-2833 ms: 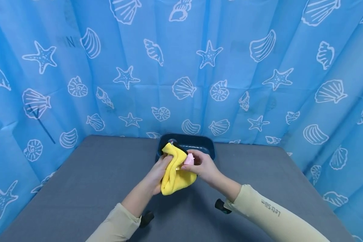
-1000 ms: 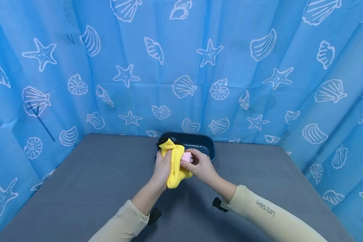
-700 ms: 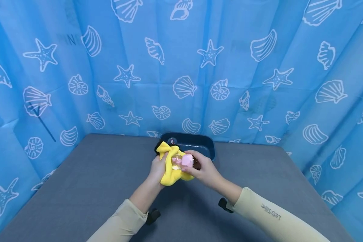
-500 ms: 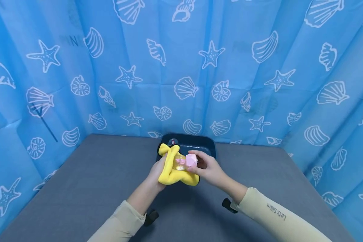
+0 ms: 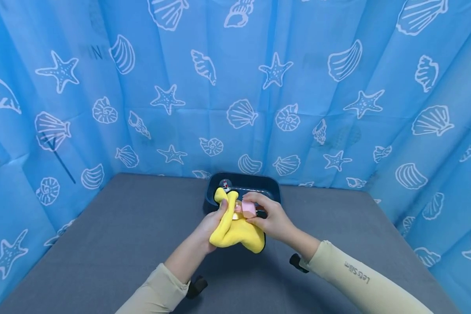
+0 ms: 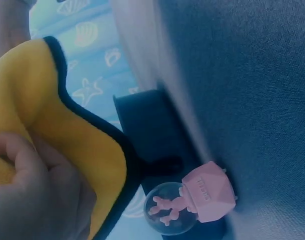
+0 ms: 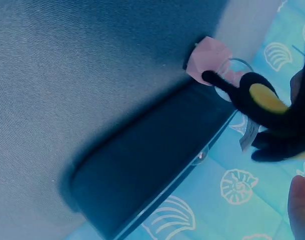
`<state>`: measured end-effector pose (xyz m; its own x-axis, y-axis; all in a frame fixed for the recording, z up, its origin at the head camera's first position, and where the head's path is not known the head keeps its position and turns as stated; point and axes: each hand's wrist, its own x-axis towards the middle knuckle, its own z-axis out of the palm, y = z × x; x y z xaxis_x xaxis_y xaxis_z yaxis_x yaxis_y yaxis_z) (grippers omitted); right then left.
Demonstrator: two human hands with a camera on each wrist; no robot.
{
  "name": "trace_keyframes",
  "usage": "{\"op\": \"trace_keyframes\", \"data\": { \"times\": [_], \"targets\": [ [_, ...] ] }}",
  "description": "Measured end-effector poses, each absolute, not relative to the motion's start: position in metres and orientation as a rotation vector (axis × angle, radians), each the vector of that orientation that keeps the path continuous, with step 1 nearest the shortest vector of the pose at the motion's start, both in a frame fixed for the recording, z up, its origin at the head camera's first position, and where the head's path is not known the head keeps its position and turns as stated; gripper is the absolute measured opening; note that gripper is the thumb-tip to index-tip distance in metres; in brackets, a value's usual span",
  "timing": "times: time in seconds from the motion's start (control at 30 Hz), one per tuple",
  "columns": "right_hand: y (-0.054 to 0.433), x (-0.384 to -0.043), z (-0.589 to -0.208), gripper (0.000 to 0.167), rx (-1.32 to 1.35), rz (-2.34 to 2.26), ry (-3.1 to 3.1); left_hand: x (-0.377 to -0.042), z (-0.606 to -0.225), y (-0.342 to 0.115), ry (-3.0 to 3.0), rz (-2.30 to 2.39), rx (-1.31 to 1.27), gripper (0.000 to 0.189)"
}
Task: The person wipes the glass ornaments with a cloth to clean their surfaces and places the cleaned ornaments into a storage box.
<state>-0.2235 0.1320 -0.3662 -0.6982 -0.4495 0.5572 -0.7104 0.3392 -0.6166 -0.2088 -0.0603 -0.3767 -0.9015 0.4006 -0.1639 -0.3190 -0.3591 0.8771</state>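
Observation:
My left hand (image 5: 212,224) grips a bunched yellow cloth (image 5: 243,235) with black edging, wrapped around the clear dome of a small snow globe. Its faceted pink base (image 5: 249,209) is pinched between the thumb and fingers of my right hand (image 5: 272,216). The cloth covers much of the dome. In the left wrist view my left hand (image 6: 37,192) grasps the cloth (image 6: 82,135). A second snow globe (image 6: 208,192), with a pink base and pink figure, stands on the table by the tray; in the head view the hands and cloth hide it.
A dark blue tray (image 5: 272,185) stands at the table's far edge, just beyond my hands. A clear globe (image 5: 225,185) sits in its left end. The grey table (image 5: 141,235) meets a blue shell-patterned curtain (image 5: 235,87).
The cloth has shifted over the dome, and its lower right part now hangs further down. The held snow globe has turned, showing its dome and then less of it. Both hands keep their grip.

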Motion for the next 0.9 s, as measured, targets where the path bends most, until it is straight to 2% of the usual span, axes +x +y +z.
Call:
{"op": "trace_keyframes", "data": {
  "times": [0.23,0.47,0.77,0.9],
  "targets": [
    [0.133,-0.226,-0.370,0.045,1.032,1.278,-2.290,-0.208,-0.377,-0.056,1.460,2.380,0.051,0.057],
    [0.137,-0.226,-0.368,0.048,0.927,1.288,-2.328,-0.206,-0.377,-0.057,1.519,2.378,-0.140,0.056],
    [0.143,-0.224,-0.359,0.050,0.665,1.568,-2.434,-0.212,-0.375,-0.057,1.633,2.477,0.045,0.064],
    [0.141,-0.224,-0.356,0.050,0.640,1.630,-2.470,-0.214,-0.373,-0.050,1.812,2.429,0.118,0.065]
  ]
}}
